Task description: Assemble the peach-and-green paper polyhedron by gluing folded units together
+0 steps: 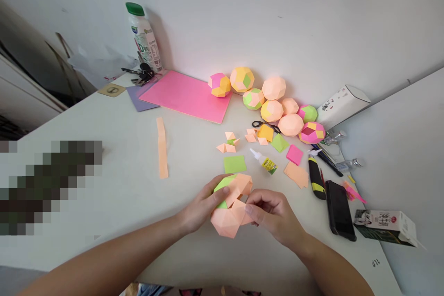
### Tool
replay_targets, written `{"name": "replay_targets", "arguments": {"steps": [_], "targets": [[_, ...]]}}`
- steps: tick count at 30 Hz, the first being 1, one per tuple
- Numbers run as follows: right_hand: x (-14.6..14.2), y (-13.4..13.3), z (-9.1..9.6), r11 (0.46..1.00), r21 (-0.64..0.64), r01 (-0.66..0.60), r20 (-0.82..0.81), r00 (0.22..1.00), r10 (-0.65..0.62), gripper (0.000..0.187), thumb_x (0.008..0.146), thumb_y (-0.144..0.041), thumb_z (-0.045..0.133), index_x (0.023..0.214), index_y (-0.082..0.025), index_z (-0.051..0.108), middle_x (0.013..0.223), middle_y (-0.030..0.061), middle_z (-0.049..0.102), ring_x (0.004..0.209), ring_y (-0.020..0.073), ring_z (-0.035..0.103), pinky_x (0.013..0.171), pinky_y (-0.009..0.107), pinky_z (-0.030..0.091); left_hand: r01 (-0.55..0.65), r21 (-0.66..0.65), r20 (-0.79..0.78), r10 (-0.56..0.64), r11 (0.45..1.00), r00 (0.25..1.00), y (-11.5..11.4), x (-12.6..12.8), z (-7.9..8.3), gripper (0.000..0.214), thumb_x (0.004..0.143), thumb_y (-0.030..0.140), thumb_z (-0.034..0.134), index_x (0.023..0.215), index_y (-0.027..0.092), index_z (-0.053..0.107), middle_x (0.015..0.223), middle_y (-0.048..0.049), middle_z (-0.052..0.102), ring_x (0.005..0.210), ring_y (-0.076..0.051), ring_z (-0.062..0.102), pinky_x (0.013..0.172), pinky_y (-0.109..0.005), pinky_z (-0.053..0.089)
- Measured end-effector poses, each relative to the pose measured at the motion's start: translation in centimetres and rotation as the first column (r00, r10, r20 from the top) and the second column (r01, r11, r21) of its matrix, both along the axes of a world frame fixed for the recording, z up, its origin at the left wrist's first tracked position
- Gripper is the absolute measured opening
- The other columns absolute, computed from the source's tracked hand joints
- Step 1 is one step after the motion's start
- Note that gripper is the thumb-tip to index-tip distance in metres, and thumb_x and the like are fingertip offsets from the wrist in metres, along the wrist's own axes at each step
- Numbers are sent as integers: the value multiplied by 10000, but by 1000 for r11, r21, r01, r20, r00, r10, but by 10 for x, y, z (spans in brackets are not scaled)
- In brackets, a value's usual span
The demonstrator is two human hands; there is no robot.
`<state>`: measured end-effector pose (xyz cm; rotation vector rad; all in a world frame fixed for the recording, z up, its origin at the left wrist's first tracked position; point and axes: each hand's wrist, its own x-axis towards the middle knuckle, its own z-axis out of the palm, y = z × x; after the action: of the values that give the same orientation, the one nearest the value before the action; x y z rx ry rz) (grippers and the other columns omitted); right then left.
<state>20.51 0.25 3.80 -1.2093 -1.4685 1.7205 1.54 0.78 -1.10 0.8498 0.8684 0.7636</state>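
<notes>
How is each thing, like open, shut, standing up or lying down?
Paper ball: open, with a gap
Left hand: holding the ball
Right hand: pinching a peach flap
Glue bottle: lying down
Green-capped bottle: standing, cap on
Phone: flat, screen dark
Pink sheet: flat
Peach strip: flat
Scissors: partly hidden; can't tell if open

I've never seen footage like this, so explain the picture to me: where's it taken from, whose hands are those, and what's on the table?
There's no machine here, just one person's bare hands, seen from a camera worn on their head, looking forward and down. The left hand holds a peach and green paper ball with an open gap, while the right hand pinches its peach flap. Farther back on the white table sit other paper balls and a pink sheet. Nearer are a peach strip, a small yellow-labelled bottle and a dark phone. The blocky patch at left is pixelated; I can't tell what it hides.
</notes>
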Motion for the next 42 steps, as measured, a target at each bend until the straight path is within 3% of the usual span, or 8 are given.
{"name": "replay_targets", "arguments": {"steps": [4,21,35,42], "targets": [[0,1,0,1000,22,-7,15,1000,7,217,819,-308,632,664,-161,596,590,-22,492,550,99,432,523,248,345,8,-6,2,-8,1000,1000,-1,0,2,610,818,591,530,1262,178,465,1211,-131,614,1096,-323,576,879,-412,475],[-2,0,-1,994,-100,39,1,999,-39,288,769,-383,679,635,-162,554,547,-32,493,508,90,444,499,236,368,-7,-9,21,7,1000,1000,-1,0,2,589,822,574,533,1253,179,468,1153,-119,637,1029,-305,604,830,-393,485],[-1,0,-1,994,-104,26,-15,1000,-27,274,773,-382,682,648,-161,579,558,-28,508,513,91,451,503,237,379,2,6,15,-2,1000,1000,-2,0,0,584,835,566,525,1281,195,462,1159,-110,640,1043,-307,606,832,-393,492],[-1,0,-1,997,-73,32,47,999,-28,253,780,-390,679,676,-163,632,590,-13,540,524,95,460,503,241,390,32,77,-15,-31,997,999,-1,-1,1,567,852,559,510,1294,209,452,1218,-106,617,1121,-308,564,902,-407,471]]}}
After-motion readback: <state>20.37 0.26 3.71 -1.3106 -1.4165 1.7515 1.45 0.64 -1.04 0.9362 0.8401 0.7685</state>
